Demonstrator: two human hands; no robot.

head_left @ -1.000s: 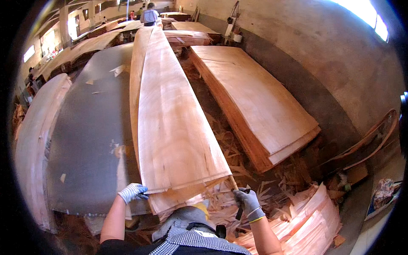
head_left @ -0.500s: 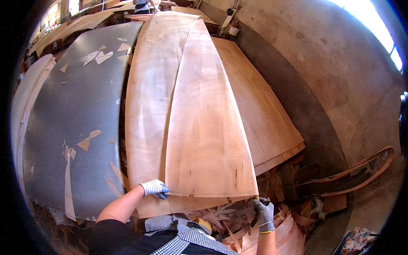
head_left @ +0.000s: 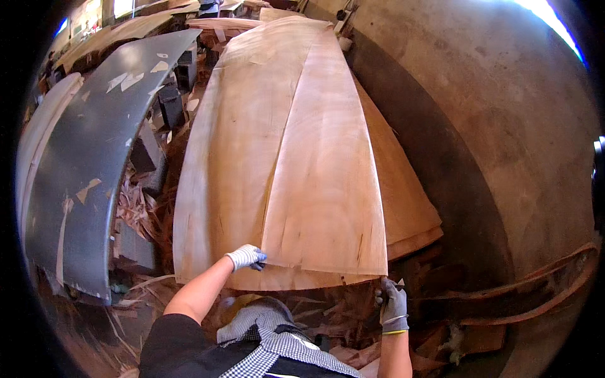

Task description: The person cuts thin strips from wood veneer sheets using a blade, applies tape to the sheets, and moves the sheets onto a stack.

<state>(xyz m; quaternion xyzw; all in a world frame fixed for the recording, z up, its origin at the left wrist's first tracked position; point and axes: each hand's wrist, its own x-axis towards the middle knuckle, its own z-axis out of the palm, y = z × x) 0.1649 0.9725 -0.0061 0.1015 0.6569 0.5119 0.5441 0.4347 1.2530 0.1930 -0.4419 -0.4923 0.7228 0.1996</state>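
The narrow veneer sheet (head_left: 324,195) and wider veneer sheet (head_left: 236,164) are smooth, satiny wood with visible grain. The grey tabletop (head_left: 88,157) looks smooth and faintly glossy. The left glove (head_left: 244,257) and checked apron (head_left: 280,346) are matt cloth; the wall (head_left: 485,113) is dull.

Worn on the head, the left fisheye camera looks down and forward from close by the near edge of the wood sheets (head_left: 328,189), seeing past their far edge.

No lettering, label, number or sign can be read anywhere in view.
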